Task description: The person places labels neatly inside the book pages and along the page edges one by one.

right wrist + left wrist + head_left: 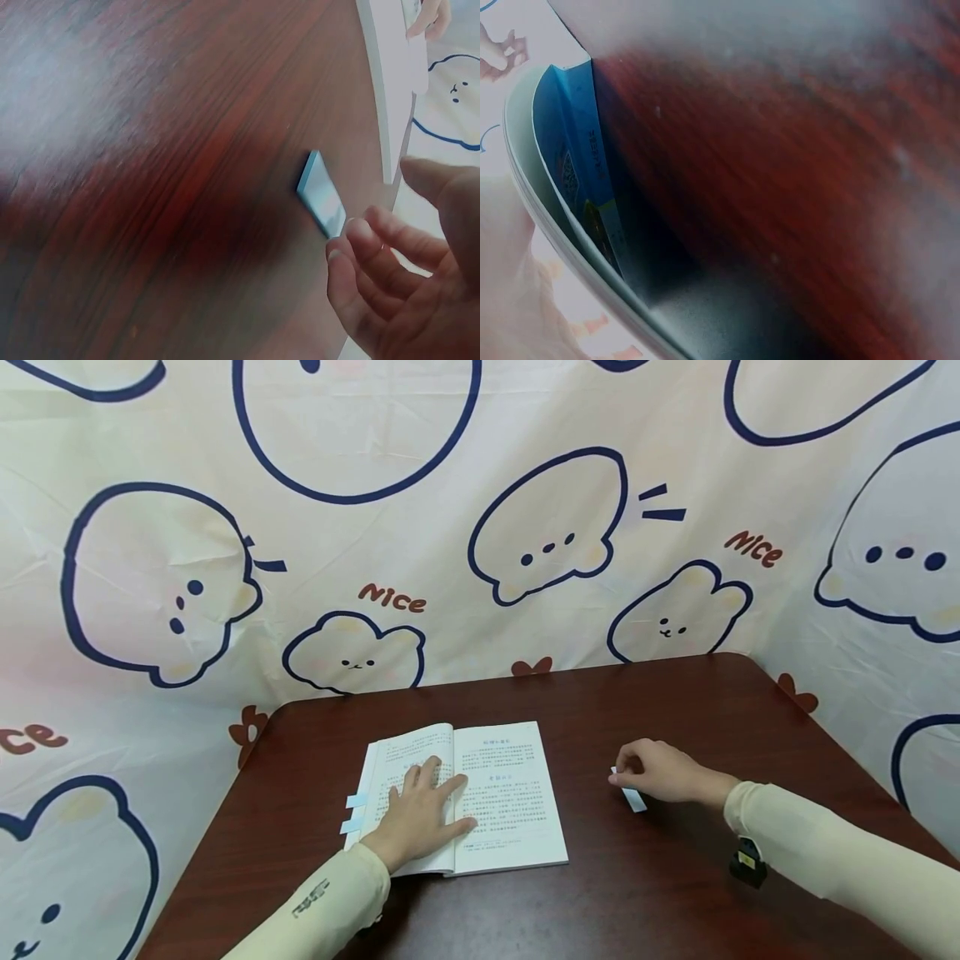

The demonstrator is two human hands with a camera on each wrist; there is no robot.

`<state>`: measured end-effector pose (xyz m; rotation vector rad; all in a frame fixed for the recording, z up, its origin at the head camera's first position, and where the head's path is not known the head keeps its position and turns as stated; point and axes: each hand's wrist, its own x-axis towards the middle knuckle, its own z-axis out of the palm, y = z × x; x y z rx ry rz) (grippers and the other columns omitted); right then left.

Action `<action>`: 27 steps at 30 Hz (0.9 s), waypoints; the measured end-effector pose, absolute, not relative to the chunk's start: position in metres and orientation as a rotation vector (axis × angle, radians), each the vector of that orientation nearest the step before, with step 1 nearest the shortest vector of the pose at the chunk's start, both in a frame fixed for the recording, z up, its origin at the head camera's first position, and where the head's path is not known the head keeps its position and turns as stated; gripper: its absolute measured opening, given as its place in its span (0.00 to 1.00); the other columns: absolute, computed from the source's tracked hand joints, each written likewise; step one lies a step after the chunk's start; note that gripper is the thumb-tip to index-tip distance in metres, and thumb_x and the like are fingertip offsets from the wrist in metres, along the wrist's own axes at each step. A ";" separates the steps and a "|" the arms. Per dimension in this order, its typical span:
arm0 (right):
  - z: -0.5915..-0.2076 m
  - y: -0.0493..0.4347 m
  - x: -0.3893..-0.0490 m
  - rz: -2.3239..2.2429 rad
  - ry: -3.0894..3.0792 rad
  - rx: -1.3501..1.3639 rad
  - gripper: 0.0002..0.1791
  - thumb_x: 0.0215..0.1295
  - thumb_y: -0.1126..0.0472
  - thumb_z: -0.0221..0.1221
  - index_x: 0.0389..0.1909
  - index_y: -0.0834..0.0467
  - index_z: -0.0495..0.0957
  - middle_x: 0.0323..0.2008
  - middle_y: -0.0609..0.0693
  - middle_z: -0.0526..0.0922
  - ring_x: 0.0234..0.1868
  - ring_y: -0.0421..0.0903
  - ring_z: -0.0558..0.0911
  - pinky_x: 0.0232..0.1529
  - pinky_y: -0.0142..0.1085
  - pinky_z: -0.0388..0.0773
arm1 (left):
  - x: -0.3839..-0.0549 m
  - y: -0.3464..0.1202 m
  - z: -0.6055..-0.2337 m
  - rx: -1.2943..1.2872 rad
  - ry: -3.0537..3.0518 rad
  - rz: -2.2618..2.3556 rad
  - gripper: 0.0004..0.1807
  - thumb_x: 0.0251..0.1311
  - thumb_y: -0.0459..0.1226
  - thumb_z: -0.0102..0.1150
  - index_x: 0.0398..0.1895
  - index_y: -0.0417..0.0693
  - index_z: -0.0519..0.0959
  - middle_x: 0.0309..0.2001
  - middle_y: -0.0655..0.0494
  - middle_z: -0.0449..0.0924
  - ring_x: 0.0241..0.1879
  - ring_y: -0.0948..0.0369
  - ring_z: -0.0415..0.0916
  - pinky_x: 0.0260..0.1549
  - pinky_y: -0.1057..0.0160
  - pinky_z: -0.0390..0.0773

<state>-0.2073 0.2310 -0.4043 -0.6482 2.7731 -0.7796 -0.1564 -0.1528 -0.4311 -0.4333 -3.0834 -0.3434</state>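
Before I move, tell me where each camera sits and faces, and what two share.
Head: on the head, facing forward and down at table, book and pad; left hand, right hand, both sleeves show.
Left wrist: on that wrist, looking low past the book's edge across the table; left hand blurred lower left, right hand small upper left.
Right wrist: on that wrist, facing pad and table; right hand large lower right, left hand small upper right.
Head and right wrist share the pad.

The cream sleeves (832,843) carry dark print (311,899) and a black, yellow-marked device (747,863).
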 end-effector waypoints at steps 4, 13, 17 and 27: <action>-0.410 0.238 -0.210 -0.771 2.748 -0.716 0.12 0.68 0.51 0.64 0.41 0.56 0.81 0.31 0.44 0.79 0.25 0.36 0.72 0.28 0.31 0.70 | -0.157 -0.152 -0.432 -0.429 -3.085 -0.362 0.37 0.58 0.62 0.64 0.69 0.59 0.74 0.75 0.39 0.58 0.72 0.33 0.57 0.57 0.20 0.62; -0.414 0.250 -0.210 -0.714 2.730 -0.811 0.19 0.64 0.49 0.68 0.49 0.56 0.80 0.40 0.47 0.81 0.37 0.41 0.74 0.37 0.32 0.71 | -0.157 -0.154 -0.434 -0.438 -3.063 -0.356 0.38 0.57 0.63 0.65 0.68 0.58 0.75 0.75 0.39 0.59 0.73 0.32 0.55 0.57 0.19 0.61; -0.413 0.251 -0.209 -0.695 2.723 -0.810 0.24 0.61 0.48 0.70 0.52 0.57 0.80 0.42 0.48 0.79 0.39 0.43 0.73 0.38 0.33 0.71 | -0.157 -0.155 -0.434 -0.430 -3.052 -0.330 0.38 0.56 0.64 0.64 0.68 0.59 0.75 0.75 0.40 0.59 0.73 0.33 0.55 0.57 0.19 0.60; -0.417 0.254 -0.209 -0.649 2.707 -0.836 0.29 0.57 0.50 0.74 0.58 0.56 0.80 0.45 0.47 0.79 0.41 0.43 0.73 0.41 0.32 0.72 | -0.156 -0.154 -0.434 -0.426 -3.054 -0.299 0.39 0.56 0.65 0.63 0.68 0.60 0.75 0.75 0.41 0.60 0.73 0.33 0.57 0.56 0.19 0.62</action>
